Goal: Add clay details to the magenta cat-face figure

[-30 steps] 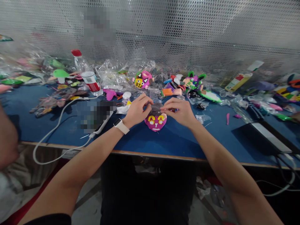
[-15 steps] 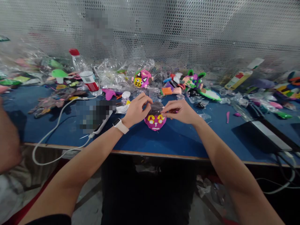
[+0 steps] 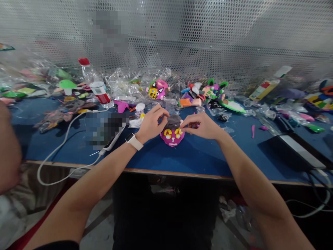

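A modelling-clay cat face (image 3: 172, 140) lies on the blue table in front of me, magenta below and grey on top, with yellow-rimmed eyes, a white nose and a white mouth. At its upper left edge my left hand (image 3: 154, 122) is closed, thumb and forefinger bent against the grey part. My right hand (image 3: 199, 125) pinches at the right edge of the face, beside the yellow eye. Whatever lies between those right fingertips is too small to make out. A pale watch (image 3: 134, 141) is on my left wrist.
Behind are a clay-covered round face (image 3: 158, 89), a green-eared clay figure (image 3: 213, 89), a red-capped bottle (image 3: 90, 74) and plastic wrappers. A phone (image 3: 110, 129) with a white cable lies left, a black device (image 3: 296, 149) right. Another person's arm (image 3: 9, 149) shows at far left.
My right fingertips have shifted very slightly at the face's right edge. My left hand stays at the upper left edge, and the view has tilted a little.
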The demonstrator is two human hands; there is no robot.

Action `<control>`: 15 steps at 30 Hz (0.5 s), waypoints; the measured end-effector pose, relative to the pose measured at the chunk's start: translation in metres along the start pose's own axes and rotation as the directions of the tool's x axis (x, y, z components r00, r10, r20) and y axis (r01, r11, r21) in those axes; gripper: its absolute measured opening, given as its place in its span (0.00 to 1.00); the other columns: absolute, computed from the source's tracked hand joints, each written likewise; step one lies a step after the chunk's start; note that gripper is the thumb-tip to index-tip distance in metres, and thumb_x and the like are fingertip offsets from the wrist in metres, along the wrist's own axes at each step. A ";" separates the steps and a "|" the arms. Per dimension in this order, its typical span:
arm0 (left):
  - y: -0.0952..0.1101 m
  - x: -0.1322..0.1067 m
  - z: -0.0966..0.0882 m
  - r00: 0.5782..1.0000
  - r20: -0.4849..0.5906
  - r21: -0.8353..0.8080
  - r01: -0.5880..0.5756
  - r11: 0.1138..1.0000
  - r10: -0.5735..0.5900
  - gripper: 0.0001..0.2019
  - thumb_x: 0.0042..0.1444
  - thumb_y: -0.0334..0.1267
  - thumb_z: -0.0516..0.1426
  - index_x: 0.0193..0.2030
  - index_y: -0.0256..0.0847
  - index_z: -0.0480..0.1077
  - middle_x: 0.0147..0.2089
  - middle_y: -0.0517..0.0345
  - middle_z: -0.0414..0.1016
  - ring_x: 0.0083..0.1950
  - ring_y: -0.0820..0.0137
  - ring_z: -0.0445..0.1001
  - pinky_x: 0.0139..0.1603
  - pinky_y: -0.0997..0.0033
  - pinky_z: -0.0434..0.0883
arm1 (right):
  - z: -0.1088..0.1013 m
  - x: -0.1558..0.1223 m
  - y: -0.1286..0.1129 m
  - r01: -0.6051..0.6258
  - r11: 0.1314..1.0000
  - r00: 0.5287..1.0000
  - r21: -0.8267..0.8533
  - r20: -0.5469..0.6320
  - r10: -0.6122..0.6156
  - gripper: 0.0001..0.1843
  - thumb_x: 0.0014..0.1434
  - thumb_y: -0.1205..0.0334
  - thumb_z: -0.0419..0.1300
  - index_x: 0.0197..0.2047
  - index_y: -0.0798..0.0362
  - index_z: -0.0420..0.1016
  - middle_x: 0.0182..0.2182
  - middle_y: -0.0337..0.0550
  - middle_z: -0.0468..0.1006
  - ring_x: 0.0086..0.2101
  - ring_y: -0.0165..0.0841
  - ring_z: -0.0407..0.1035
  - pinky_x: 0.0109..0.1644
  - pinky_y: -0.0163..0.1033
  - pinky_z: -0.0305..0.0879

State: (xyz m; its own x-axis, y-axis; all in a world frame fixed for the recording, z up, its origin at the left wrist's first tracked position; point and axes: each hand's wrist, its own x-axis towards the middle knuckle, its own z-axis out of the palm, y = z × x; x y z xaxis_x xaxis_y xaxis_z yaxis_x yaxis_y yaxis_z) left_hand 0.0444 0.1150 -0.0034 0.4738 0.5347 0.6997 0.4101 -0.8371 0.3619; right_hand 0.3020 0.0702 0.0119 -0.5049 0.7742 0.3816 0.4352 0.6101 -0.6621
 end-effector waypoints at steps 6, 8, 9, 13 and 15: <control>0.001 0.000 0.000 1.000 0.009 0.000 0.016 1.000 -0.016 0.08 0.64 0.26 0.54 0.41 0.41 0.72 0.40 0.56 0.71 0.33 0.72 0.67 0.39 0.67 0.71 | -0.001 0.000 -0.001 0.023 1.000 0.999 -0.004 0.024 -0.023 0.08 0.64 0.55 0.69 0.39 0.48 0.87 0.36 0.43 0.85 0.28 0.31 0.72 0.30 0.38 0.64; 0.001 0.000 0.000 1.000 0.011 0.001 0.016 1.000 -0.016 0.08 0.64 0.26 0.54 0.41 0.41 0.72 0.40 0.56 0.71 0.33 0.72 0.67 0.39 0.67 0.71 | -0.001 0.001 -0.001 0.022 1.000 1.000 -0.003 0.023 -0.022 0.07 0.63 0.55 0.69 0.39 0.49 0.87 0.36 0.43 0.85 0.28 0.30 0.71 0.29 0.38 0.63; 0.001 0.000 0.000 1.000 0.011 0.001 0.016 1.000 -0.016 0.08 0.64 0.26 0.54 0.41 0.41 0.72 0.40 0.56 0.71 0.33 0.72 0.67 0.38 0.67 0.70 | -0.001 0.001 -0.001 0.025 1.000 0.999 -0.006 0.025 -0.025 0.07 0.63 0.56 0.69 0.39 0.49 0.87 0.35 0.44 0.84 0.28 0.30 0.71 0.29 0.38 0.63; 0.001 0.000 0.000 1.000 0.011 -0.001 0.011 1.000 -0.011 0.07 0.65 0.26 0.54 0.41 0.40 0.72 0.40 0.56 0.70 0.33 0.72 0.67 0.38 0.67 0.70 | 0.001 0.001 0.000 0.046 0.999 0.998 -0.017 0.037 -0.045 0.07 0.63 0.57 0.69 0.39 0.49 0.87 0.36 0.44 0.83 0.30 0.30 0.72 0.31 0.37 0.63; 0.002 0.000 0.000 1.000 0.009 -0.001 0.005 1.000 -0.005 0.07 0.65 0.26 0.54 0.41 0.40 0.72 0.40 0.56 0.70 0.33 0.72 0.67 0.38 0.68 0.70 | 0.001 0.001 0.000 0.045 0.999 0.998 -0.021 0.036 -0.044 0.06 0.63 0.57 0.68 0.40 0.49 0.87 0.36 0.43 0.83 0.30 0.30 0.72 0.31 0.37 0.63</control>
State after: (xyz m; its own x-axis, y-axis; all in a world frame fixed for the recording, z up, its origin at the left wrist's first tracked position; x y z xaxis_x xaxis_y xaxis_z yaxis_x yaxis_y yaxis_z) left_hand 0.0452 0.1139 -0.0026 0.4788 0.5401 0.6922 0.4116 -0.8345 0.3664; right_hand 0.3009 0.0710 0.0118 -0.5501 0.7401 0.3868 0.4274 0.6475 -0.6309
